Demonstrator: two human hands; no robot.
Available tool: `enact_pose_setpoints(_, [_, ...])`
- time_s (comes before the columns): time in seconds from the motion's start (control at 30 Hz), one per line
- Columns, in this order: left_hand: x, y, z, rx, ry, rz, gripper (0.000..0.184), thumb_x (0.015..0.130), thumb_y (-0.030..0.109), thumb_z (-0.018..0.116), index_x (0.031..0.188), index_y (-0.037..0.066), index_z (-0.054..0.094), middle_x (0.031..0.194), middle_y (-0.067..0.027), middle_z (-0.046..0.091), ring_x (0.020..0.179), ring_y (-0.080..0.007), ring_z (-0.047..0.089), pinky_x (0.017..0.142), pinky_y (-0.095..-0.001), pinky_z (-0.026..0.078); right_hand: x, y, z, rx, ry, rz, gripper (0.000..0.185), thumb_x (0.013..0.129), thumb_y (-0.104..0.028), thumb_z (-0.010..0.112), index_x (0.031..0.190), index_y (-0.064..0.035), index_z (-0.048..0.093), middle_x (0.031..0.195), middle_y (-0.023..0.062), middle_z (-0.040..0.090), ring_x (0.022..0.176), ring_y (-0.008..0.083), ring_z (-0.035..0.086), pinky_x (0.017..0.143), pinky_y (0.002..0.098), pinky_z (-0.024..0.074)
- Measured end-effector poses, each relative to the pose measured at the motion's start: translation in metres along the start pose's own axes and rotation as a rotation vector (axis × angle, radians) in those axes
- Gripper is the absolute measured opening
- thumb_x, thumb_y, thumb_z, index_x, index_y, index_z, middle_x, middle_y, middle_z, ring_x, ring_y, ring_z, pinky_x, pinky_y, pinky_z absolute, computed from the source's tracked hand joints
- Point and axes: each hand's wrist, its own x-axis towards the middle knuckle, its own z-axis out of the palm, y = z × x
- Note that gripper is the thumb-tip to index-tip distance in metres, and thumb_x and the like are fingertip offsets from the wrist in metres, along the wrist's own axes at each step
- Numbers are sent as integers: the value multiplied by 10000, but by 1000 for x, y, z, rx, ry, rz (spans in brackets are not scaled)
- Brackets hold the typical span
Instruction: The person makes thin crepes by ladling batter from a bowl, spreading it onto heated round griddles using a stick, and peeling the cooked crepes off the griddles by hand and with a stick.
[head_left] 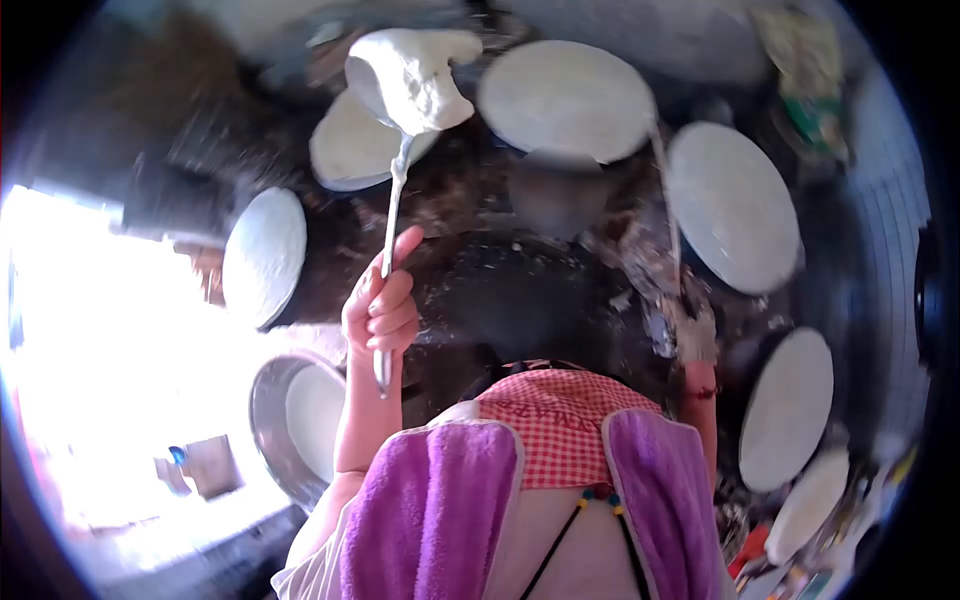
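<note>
A long-handled metal ladle (392, 215) is in my left hand (388, 305), whose fingers wrap round the handle. Thick white batter (420, 78) fills the ladle's bowl and hangs over its edge, above a round white disc (350, 145) at the upper left. My right hand (690, 332), at the right and partly blurred, is closed round the lower end of a thin pale stick (664, 190). That stick reaches up to the edge of a large round white surface (565, 98). Beside my right hand lies another round white surface (735, 207).
More white discs stand at the left (265, 257) and right (787, 408). A deep metal pot (268, 415) with white contents is at the lower left. A green and pale bag (808, 90) sits at the upper right. Bright light washes out the left side.
</note>
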Motion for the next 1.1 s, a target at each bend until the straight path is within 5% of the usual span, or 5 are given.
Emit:
enact_pose_setpoints(0.3, [-156, 161, 57, 238, 710, 389, 414, 1020, 134, 369, 1415, 19, 319, 689, 29, 302, 462, -29, 267, 349, -180, 259, 29, 16, 173, 941, -591, 589, 360, 907, -291, 596, 1089, 19, 585, 970, 154, 675, 724, 198, 659, 579, 279, 513])
enact_pose_setpoints(0.4, [-212, 167, 64, 156, 831, 489, 409, 1021, 129, 361, 1406, -1, 317, 690, 31, 295, 463, -32, 264, 355, -188, 261, 34, -23, 244, 815, -669, 334, 417, 950, -367, 461, 1110, -10, 607, 952, 65, 679, 610, 156, 596, 526, 283, 479])
enact_pose_setpoints(0.67, [-241, 122, 94, 84, 625, 809, 534, 999, 58, 274, 1464, -46, 31, 692, -6, 275, 429, -25, 235, 316, -181, 201, 131, -78, 442, -411, -787, -88, 333, 787, -205, 749, 1064, -68, 625, 707, 10, 654, 454, 82, 500, 439, 233, 415])
enact_pose_setpoints(0.87, [-229, 102, 106, 489, 423, 1042, 554, 1025, 124, 273, 1485, 21, -16, 659, -15, 294, 371, -31, 235, 299, -173, 196, 165, -90, 530, -1136, -930, -820, 579, 726, -248, 749, 1265, -209, 541, 1183, 147, 575, 1096, 326, 563, 917, 434, 472])
enact_pose_setpoints(1.1, [-174, 133, 107, -299, 582, 1092, 512, 1037, 168, 222, 1470, -37, 40, 737, -16, 302, 473, -67, 293, 371, -212, 323, 207, -90, 539, -987, -982, -899, 399, 805, -172, 620, 1203, -179, 597, 1118, 108, 639, 1028, 308, 604, 889, 412, 486])
